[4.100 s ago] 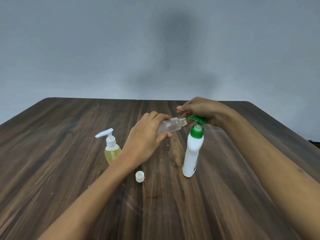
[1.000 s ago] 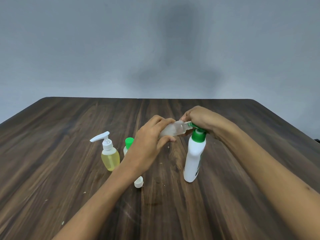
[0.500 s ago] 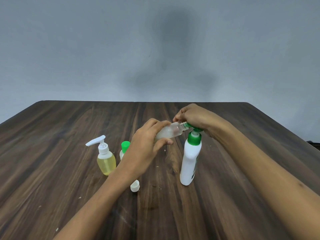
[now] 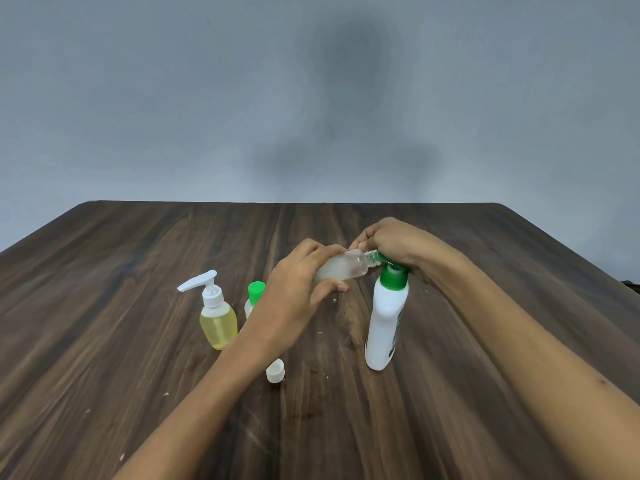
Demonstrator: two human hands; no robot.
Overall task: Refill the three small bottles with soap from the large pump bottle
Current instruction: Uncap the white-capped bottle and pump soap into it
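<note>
pumping looks like the risky bit. left hand (image 4: 294, 289) grips the small clear bottle (image 4: 343, 268) tilted, its open neck right at the green nozzle (image 4: 382, 258) of the large pump bottle (image 4: 386, 323), which stands on the table (image 4: 104, 341). right hand (image 4: 391, 242) is curled over the pump head. if the neck slips off, soap hits the wood, and a hard press could tip the tall bottle. table edges are well away; white cap (image 4: 275, 371) sits near the left wrist.

The left grip (image 4: 294, 299) holds the small bottle (image 4: 341, 268) tilted, its mouth at the pump bottle (image 4: 386, 320) nozzle under the right grip (image 4: 394, 242). Left of the left grip on the tabletop (image 4: 104, 306) stand two bottles (image 4: 217, 317); the cap (image 4: 275, 371) lies nearer, below its wrist.
</note>
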